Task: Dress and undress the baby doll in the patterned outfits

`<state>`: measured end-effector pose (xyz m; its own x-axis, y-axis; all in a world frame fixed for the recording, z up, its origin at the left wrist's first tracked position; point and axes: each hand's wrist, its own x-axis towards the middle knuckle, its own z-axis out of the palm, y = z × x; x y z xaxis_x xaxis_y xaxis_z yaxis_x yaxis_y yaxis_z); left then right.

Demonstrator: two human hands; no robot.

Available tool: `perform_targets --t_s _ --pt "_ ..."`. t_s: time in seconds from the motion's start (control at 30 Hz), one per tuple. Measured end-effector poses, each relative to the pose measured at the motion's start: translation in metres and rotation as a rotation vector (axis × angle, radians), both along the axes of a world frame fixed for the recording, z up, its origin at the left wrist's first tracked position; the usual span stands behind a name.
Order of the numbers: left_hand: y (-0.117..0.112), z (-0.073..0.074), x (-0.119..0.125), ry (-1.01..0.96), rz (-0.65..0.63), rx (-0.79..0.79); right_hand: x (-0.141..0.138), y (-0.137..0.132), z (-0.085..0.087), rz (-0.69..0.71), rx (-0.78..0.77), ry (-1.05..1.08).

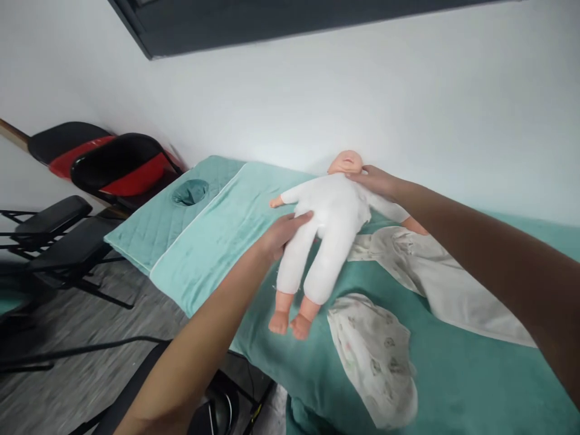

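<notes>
A baby doll (326, 232) in a white suit hangs a little above the teal padded table (453, 374), head toward the wall and bare feet toward me. My left hand (283, 232) grips the doll's side at the hip, fingers curled on the white cloth. My right hand (374, 180) holds the doll at the neck and shoulder, just below its head. A patterned white cloth (376, 356) lies on the table under the doll's feet. A second pale garment (435, 275) is spread to the right.
A lighter teal pad (208, 241) and a quilted headrest with a face hole (189, 192) extend to the left. Black and red folding chairs (118, 166) lean on the wall at left. Dark stool frames (54, 235) stand on the grey floor.
</notes>
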<state>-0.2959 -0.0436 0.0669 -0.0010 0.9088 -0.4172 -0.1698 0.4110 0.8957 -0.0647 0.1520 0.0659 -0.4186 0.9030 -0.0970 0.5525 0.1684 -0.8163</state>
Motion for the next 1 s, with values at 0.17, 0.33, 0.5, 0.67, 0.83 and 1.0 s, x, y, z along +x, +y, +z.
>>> perform_targets --t_s 0.17,0.33,0.5,0.67,0.83,1.0 --pt "0.008 -0.026 -0.057 0.016 0.062 0.042 -0.074 0.0 -0.009 0.02 -0.015 0.173" --pt "0.008 -0.048 -0.079 0.037 0.074 0.042 -0.104 0.001 -0.023 0.091 0.045 0.204" --pt "0.005 -0.061 -0.08 0.09 0.144 0.023 -0.07 0.008 -0.039 -0.014 0.01 -0.109" --pt "-0.016 -0.051 -0.057 0.664 0.479 0.284 0.016 0.003 -0.051 -0.042 -0.065 -0.38" --pt "-0.065 -0.032 0.014 0.645 0.043 0.531 0.105 -0.03 -0.047 0.053 -0.061 -0.675" --pt "-0.098 -0.052 0.076 0.831 -0.652 0.471 0.155 -0.074 -0.031 0.22 -0.051 -0.889"
